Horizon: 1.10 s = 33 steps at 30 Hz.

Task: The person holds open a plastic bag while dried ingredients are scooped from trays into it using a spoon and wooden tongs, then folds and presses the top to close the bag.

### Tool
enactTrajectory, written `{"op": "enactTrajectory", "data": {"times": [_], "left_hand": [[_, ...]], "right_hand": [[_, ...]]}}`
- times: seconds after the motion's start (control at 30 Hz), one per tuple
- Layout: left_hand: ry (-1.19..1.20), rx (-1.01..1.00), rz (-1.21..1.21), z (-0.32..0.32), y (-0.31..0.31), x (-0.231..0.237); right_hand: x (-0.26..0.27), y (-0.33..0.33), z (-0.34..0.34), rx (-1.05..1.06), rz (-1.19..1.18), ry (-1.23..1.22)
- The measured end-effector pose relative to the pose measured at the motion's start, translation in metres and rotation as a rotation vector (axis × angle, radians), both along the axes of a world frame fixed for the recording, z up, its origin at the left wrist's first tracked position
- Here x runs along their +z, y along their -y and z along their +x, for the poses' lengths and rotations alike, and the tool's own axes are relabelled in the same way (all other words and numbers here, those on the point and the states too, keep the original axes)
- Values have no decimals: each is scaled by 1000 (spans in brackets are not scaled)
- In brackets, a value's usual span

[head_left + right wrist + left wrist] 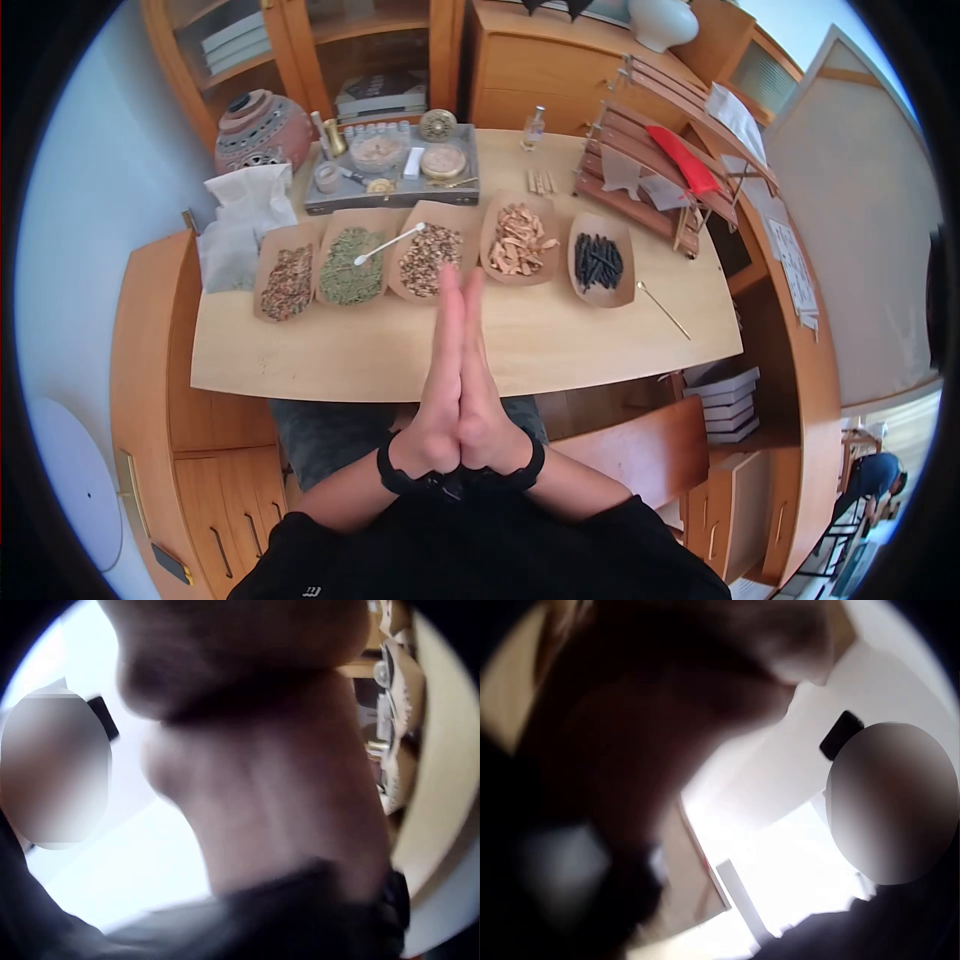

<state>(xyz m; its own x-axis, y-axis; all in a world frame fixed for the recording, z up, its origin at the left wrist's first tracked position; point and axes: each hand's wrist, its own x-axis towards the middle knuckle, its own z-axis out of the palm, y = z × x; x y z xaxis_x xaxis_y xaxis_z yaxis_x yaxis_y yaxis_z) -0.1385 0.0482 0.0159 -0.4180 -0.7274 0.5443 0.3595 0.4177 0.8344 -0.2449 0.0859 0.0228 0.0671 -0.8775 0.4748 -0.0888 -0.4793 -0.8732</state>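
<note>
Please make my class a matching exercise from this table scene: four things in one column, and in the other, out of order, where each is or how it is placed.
Things
1. Left hand and right hand
2. White spoon
3. Black sticks
4. Small glass bottle

Places and states
A. Standing towards the far edge of the table
B. Palm to palm, fingers straight
C. In the paper tray farthest right
D. Lying across two neighbouring trays

Right pairs
1-B
2-D
3-C
4-A
</note>
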Motion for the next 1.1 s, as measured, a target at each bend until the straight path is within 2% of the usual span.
{"op": "enactTrajectory", "data": {"times": [0.07,0.13,0.17,0.2,0.23,0.27,0.33,0.37,0.47,0.53,0.6,0.63,0.67,0.7,0.73,0.8,0.83,0.87,0.93,0.97,1.03,1.1], "left_hand": [[-55,14,-143,-10,-1,0],[-9,7,-119,-14,-5,1],[32,1,-119,-18,-3,5],[73,-5,-123,-20,0,10],[83,-141,-62,-17,-4,15],[88,-153,-66,-14,-5,13],[129,-288,-336,-11,-3,3],[-10,-364,-347,-21,-5,-3],[-32,-418,-195,-27,-22,-16],[-44,-436,-205,-45,-34,-11],[-200,-360,-179,-68,-55,-21],[-207,-372,-177,-85,-55,-10],[-277,-472,-365,-103,-50,2],[-352,-572,-556,-113,-48,14],[-366,-582,-562,-114,-50,21],[-151,-403,-445,-112,-57,30],[-83,-305,-504,-115,-58,24],[-91,-298,-503,-115,-53,18],[54,-185,-462,-108,-35,9],[63,-187,-448,-103,-22,8],[50,-24,-446,-93,9,8],[46,53,-445,-80,21,5]], "right_hand": [[7,5,-3,-48,9,40],[15,11,-11,-252,-71,117],[28,5,-8,-130,10,156],[26,1,-11,-144,3,159],[24,-2,-15,-126,-26,110],[19,-8,-18,-107,-49,62],[6,-23,-20,-114,-76,10],[1,-33,-18,-144,-90,6],[-12,-47,-33,-179,-159,-77],[-16,-54,-51,-124,-181,-206],[0,-64,-68,-137,-136,-231],[11,-59,-80,-127,-392,-296],[18,-59,-86,-116,-644,-359],[17,-45,-70,-299,-717,-289],[25,-47,-82,-308,-722,-304],[71,-53,-137,-595,-647,-598],[105,-49,-168,-733,-603,-740],[130,-39,-196,-871,-554,-878],[157,5,-266,-1171,-518,-963],[168,19,-293,-1216,-420,-961],[175,40,-326,-1235,-311,-953],[178,57,-344,-1290,-58,-1131]]}}
